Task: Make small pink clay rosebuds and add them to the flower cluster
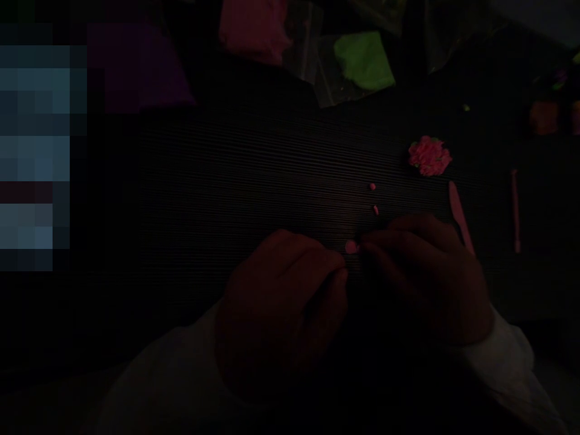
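The scene is very dark. My right hand [430, 272] is closed, thumb and forefinger pinching the edge of a small flat disc of pink modelling clay [351, 246]. Just left of the disc, my left hand [285, 290] is closed with thumb and forefinger pressed together; what it holds, if anything, is hidden. Two tiny pink clay bits, a round one [372, 186] and a longer one [376, 210], lie beyond the fingers. Farther off sits a ruffled pink clay flower [429, 156] with green among its petals. A pink plastic knife [460, 214] lies beside my right hand.
A thin pink modelling tool [515, 211] lies at the right of the dark ridged table [226, 181]. Along the back are a pink clay pack [254, 30], green clay in a clear bag [367, 60] and a purple item [158, 72]. An orange piece [544, 118] lies far right.
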{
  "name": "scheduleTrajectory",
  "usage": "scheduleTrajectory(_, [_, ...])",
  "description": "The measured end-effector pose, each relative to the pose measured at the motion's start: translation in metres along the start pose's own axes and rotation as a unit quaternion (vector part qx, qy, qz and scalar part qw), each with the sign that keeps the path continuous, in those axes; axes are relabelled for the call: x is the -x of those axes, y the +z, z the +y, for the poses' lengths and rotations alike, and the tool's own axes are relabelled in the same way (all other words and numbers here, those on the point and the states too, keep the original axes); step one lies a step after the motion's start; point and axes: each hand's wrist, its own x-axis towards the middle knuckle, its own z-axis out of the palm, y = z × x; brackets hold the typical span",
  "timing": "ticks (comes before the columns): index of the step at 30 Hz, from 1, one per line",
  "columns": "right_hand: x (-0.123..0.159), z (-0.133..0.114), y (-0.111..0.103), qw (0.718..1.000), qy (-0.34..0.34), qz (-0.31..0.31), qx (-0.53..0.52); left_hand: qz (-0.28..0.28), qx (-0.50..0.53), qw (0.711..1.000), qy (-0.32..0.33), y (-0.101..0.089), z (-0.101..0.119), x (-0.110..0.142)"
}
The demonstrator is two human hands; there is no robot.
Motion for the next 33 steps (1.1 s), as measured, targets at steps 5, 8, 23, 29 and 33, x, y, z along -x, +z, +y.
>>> scheduleTrajectory(5, [0.000,0.000,0.002,1.000,-0.002,0.009,0.006,-0.016,-0.057,0.997,0.052,0.005,-0.004,0.000])
scheduleTrajectory(8, [-0.001,-0.001,0.002,1.000,-0.005,0.010,0.005,-0.013,-0.088,0.993,0.083,0.008,-0.006,0.001])
scheduleTrajectory(23, [-0.002,-0.004,0.006,0.999,0.015,0.027,-0.007,-0.013,-0.121,0.988,0.094,0.011,-0.006,0.001])
scheduleTrajectory(29, [0.006,-0.001,0.000,0.993,0.052,0.041,-0.093,-0.018,-0.130,0.986,0.107,0.010,-0.006,0.000])
scheduleTrajectory(33, [0.015,0.004,0.000,0.995,0.006,0.039,-0.096,-0.013,-0.145,0.985,0.092,0.012,-0.005,0.001])
